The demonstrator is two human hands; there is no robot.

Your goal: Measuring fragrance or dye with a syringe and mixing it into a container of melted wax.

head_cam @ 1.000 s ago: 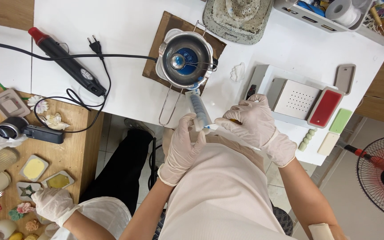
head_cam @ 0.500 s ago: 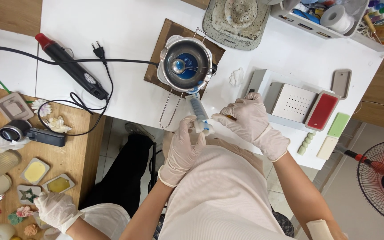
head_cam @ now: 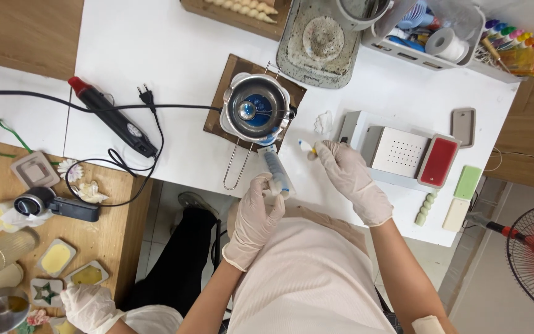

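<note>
Syringe [head_cam: 277, 172], a clear plastic barrel with blue inside, sits over the surface's near edge, just below the pot [head_cam: 258, 111]. Left hand [head_cam: 256, 216] wraps its lower barrel firmly; right hand [head_cam: 348, 179] pinches a small cap-like piece [head_cam: 306, 147] beside the tip. It looks light, stiff and slick under gloves, best held mid-barrel.

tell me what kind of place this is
Probably a hobby craft workshop, perhaps for candle or soap making: a metal melting pot holding blue liquid, a heat gun, and small filled moulds.
</note>
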